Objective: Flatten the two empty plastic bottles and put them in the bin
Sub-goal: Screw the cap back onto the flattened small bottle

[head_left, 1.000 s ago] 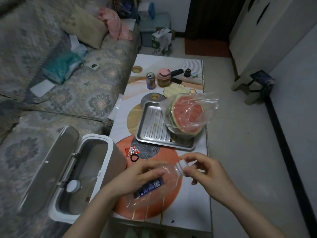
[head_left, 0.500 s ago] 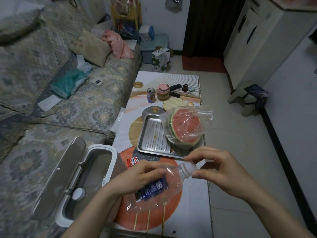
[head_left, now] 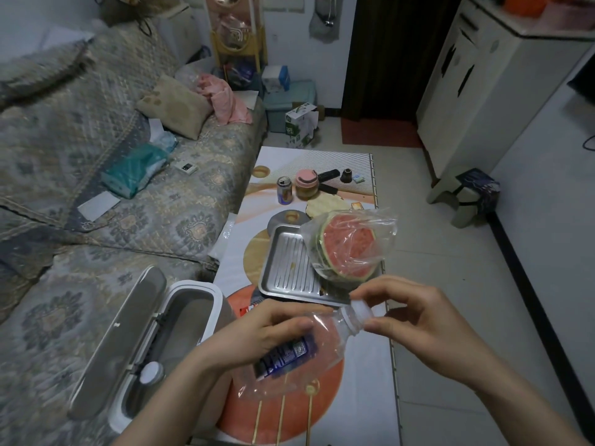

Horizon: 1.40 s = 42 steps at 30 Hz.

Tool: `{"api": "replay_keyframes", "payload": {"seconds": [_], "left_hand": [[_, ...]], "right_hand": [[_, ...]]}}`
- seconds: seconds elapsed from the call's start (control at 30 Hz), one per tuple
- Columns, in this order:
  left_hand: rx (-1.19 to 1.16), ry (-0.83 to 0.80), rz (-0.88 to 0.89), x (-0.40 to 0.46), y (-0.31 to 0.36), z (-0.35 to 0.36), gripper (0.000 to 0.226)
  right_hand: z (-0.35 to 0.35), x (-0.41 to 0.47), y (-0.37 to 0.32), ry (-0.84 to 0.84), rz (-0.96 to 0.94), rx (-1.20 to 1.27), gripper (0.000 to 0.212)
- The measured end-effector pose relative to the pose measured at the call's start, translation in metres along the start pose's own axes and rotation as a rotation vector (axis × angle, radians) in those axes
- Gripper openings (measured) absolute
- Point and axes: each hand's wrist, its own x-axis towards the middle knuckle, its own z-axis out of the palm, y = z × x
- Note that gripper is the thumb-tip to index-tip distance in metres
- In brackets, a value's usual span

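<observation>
Clear plastic, already creased and partly collapsed, is what we hold over the near end of the table (head_left: 363,381): the bottle (head_left: 309,346) with its blue label lies in our left hand (head_left: 257,336), which is wrapped around its body, while the fingertips of our right hand (head_left: 418,320) pinch the white cap at its neck. To our left the bin (head_left: 193,304) stands with its lid up, and a white cap inside suggests the other bottle is already there, though we cannot be sure. We judge this one still needs flattening and dropping in.
</observation>
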Motion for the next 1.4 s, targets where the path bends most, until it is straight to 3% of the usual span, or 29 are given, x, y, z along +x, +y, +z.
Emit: {"api": "replay_keyframes", "payload": {"seconds": [0.3,0.6,0.73,0.9,1.07,1.17,1.3,1.4], "left_hand": [[-0.006,0.013,-0.05,-0.001,0.011,-0.003,0.044],[0.03,0.038,-0.018,0.001,0.018,-0.001,0.04],[0.095,0.052,-0.02,0.001,0.015,0.0,0.039],[0.042,0.041,-0.021,-0.004,0.011,-0.003,0.036],[0.05,0.083,0.003,-0.002,0.017,-0.002,0.032],[0.14,0.142,0.039,-0.002,0.017,0.0,0.035],[0.106,0.102,0.009,-0.007,0.012,0.0,0.038],[0.081,0.112,0.0,-0.007,0.014,-0.001,0.034]], "right_hand": [[-0.007,0.002,-0.01,-0.016,-0.059,0.016,0.027],[0.0,-0.001,-0.015,0.088,-0.069,-0.106,0.02],[0.01,-0.005,-0.011,0.109,0.002,-0.074,0.028],[-0.002,-0.007,-0.013,-0.052,-0.002,-0.118,0.047],[0.011,-0.006,-0.012,0.063,-0.116,-0.249,0.015],[0.023,-0.01,-0.013,0.133,-0.025,-0.23,0.032],[0.009,-0.009,-0.013,-0.021,-0.051,-0.25,0.03],[0.004,-0.008,-0.013,-0.039,-0.116,-0.279,0.03]]}}
